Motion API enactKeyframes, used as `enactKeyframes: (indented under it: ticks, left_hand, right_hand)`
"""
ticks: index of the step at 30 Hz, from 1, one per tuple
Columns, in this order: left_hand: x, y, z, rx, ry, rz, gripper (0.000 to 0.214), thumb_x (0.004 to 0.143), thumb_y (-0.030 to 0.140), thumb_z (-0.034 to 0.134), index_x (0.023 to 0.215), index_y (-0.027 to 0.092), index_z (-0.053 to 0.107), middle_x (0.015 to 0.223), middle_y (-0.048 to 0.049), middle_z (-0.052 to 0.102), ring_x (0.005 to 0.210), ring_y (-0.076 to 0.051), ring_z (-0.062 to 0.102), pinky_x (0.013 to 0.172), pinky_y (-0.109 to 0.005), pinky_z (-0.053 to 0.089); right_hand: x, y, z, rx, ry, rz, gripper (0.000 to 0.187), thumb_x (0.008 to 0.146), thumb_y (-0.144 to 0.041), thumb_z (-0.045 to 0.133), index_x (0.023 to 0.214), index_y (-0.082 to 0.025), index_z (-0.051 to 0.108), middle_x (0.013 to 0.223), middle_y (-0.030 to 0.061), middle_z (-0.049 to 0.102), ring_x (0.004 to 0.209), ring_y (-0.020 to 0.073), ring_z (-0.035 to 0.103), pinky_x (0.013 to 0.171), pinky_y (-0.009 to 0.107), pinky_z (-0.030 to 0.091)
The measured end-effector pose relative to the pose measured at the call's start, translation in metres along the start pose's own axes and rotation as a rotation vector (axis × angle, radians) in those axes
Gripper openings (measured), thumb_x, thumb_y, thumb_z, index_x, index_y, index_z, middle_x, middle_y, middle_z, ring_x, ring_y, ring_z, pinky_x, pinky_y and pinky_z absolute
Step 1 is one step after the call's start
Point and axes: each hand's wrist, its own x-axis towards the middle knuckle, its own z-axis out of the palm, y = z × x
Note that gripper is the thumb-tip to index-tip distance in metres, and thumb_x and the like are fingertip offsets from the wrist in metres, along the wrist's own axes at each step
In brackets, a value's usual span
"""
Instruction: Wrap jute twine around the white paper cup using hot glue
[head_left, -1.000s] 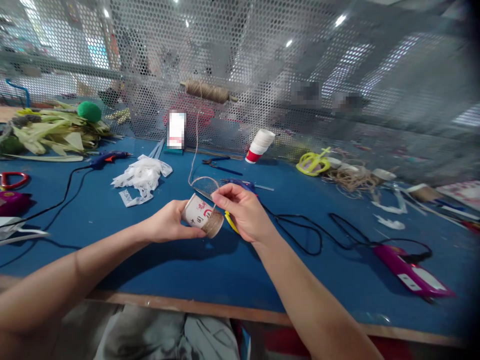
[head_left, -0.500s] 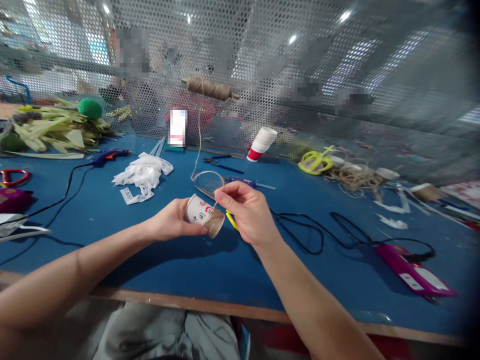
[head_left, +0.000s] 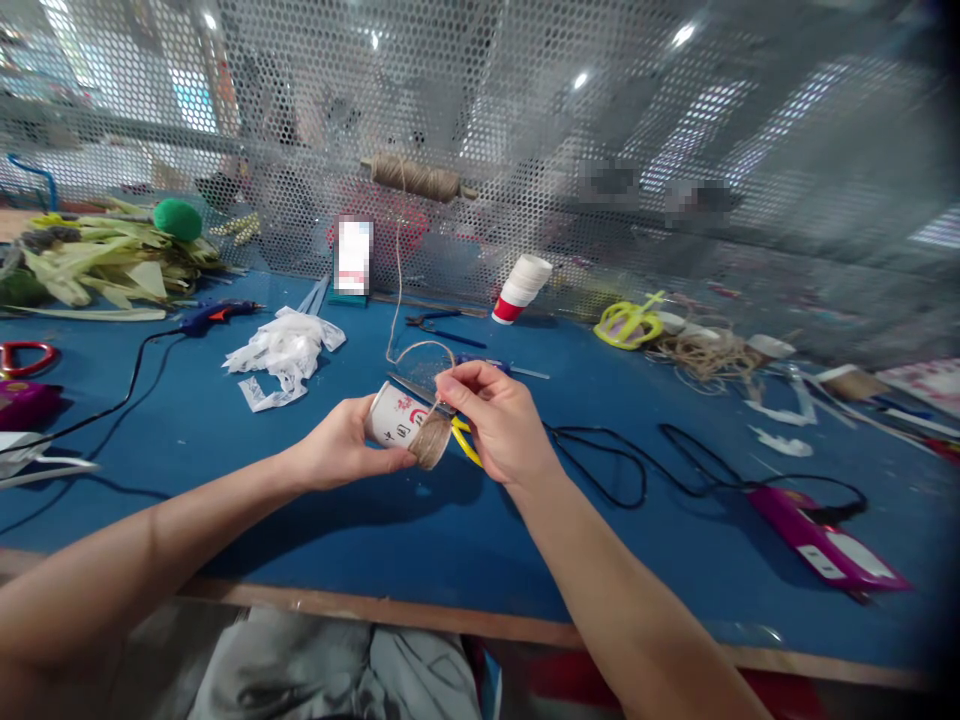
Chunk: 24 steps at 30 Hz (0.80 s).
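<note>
My left hand (head_left: 349, 445) is closed around a white paper cup (head_left: 389, 412) with red print and dark characters, tilted on its side. Brown twine (head_left: 433, 440) is wound round the cup's end nearest my right hand. Between thumb and fingers, my right hand (head_left: 499, 415) pinches the twine's running strand close to the cup. That strand loops back over the table and up to a spool of twine (head_left: 416, 178) on a rod at the mesh panel. Scissors with yellow handles (head_left: 466, 443) lie behind the cup, partly hidden by my right hand.
A blue glue gun (head_left: 217, 315) and white scraps (head_left: 285, 350) lie left; another glue gun (head_left: 484, 362) sits behind my right hand. Pliers (head_left: 442, 328), stacked paper cups (head_left: 521, 290) and a phone (head_left: 352, 258) stand farther back. A black cable runs to a purple power strip (head_left: 829, 540) at right.
The cup has turned slightly in my left hand. My right hand keeps its pinch on the twine, and the loop of strand behind it has shifted a little to the right.
</note>
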Motion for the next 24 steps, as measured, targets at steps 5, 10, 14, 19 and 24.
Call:
enactKeyframes:
  ticks: [5,10,14,19,24]
  left_hand:
    - [0.001,0.003,0.001,-0.08,-0.019,-0.032,0.029,0.058,0.013,0.074,0.081,0.011,0.056,0.07,-0.0008,0.066,0.059,-0.008,0.056,0.057,-0.018,0.047]
    - [-0.001,0.001,0.001,-0.018,-0.021,-0.029,0.031,0.058,0.017,0.074,0.083,0.011,0.056,0.071,-0.0017,0.066,0.061,-0.01,0.058,0.061,-0.02,0.049]
    - [-0.003,-0.001,0.001,0.062,-0.017,0.016,0.029,0.061,0.019,0.072,0.084,0.011,0.057,0.074,-0.0031,0.066,0.065,-0.012,0.059,0.065,-0.023,0.049]
    - [-0.003,-0.002,-0.001,0.138,-0.002,0.082,0.027,0.064,0.02,0.07,0.086,0.01,0.058,0.077,-0.0047,0.067,0.066,-0.012,0.059,0.066,-0.023,0.049]
    - [-0.004,-0.001,-0.001,0.183,0.004,0.099,0.025,0.065,0.02,0.069,0.085,0.01,0.058,0.076,-0.0042,0.066,0.065,-0.012,0.058,0.065,-0.022,0.048]
  right_hand:
    - [-0.005,-0.006,0.0,-0.055,-0.006,-0.096,0.018,0.063,-0.034,0.073,0.066,-0.021,0.062,0.066,-0.0019,0.063,0.062,0.0111,0.056,0.063,0.028,0.049]
    - [-0.001,0.0,0.0,-0.079,0.01,-0.043,0.021,0.061,-0.035,0.074,0.066,-0.02,0.062,0.065,-0.0014,0.063,0.062,0.0117,0.057,0.065,0.029,0.048]
    - [0.002,0.005,0.0,-0.088,-0.01,-0.003,0.022,0.061,-0.037,0.073,0.067,-0.019,0.061,0.063,-0.0019,0.061,0.061,0.011,0.055,0.063,0.028,0.047]
    - [0.002,0.009,0.0,-0.06,-0.031,0.044,0.022,0.061,-0.036,0.074,0.067,-0.018,0.061,0.062,-0.0027,0.059,0.059,0.0098,0.053,0.06,0.026,0.044]
    - [0.003,0.011,0.001,-0.006,-0.077,0.091,0.024,0.058,-0.034,0.076,0.066,-0.018,0.06,0.062,-0.004,0.058,0.06,0.0087,0.051,0.06,0.025,0.043]
